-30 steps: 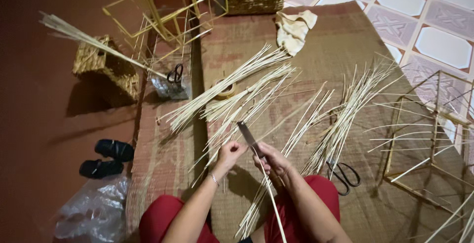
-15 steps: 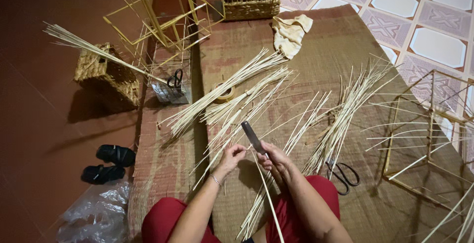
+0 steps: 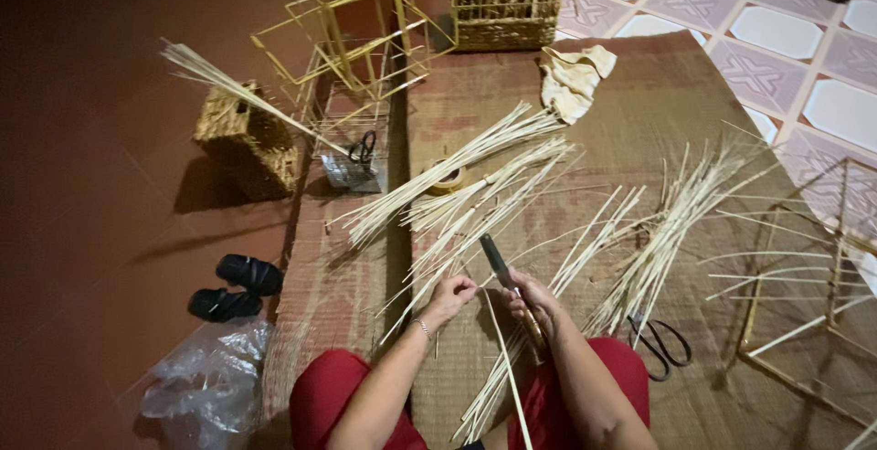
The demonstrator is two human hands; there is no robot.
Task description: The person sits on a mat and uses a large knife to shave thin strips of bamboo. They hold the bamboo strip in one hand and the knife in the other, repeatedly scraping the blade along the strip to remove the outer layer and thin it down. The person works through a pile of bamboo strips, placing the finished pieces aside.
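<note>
I sit on a woven mat (image 3: 639,112) with red trousers showing at the bottom. My right hand (image 3: 530,296) grips a knife (image 3: 498,260) with a dark blade that points up and away from me. My left hand (image 3: 449,296) pinches a thin pale bamboo strip (image 3: 504,368) right beside the blade. The strip runs back toward my lap. Bundles of bamboo strips (image 3: 466,180) lie fanned out just beyond both hands.
More strips (image 3: 671,222) spread to the right, above black scissors (image 3: 662,342). Bamboo frames stand at the right (image 3: 822,322) and at the back (image 3: 352,34). There are woven baskets (image 3: 242,139) (image 3: 507,7), a tape roll (image 3: 446,179), cloth (image 3: 571,75), sandals (image 3: 233,287) and a plastic bag (image 3: 206,391).
My hands and the knife stay at about the same spot on the strip. The view has shifted slightly; nothing was picked up or let go.
</note>
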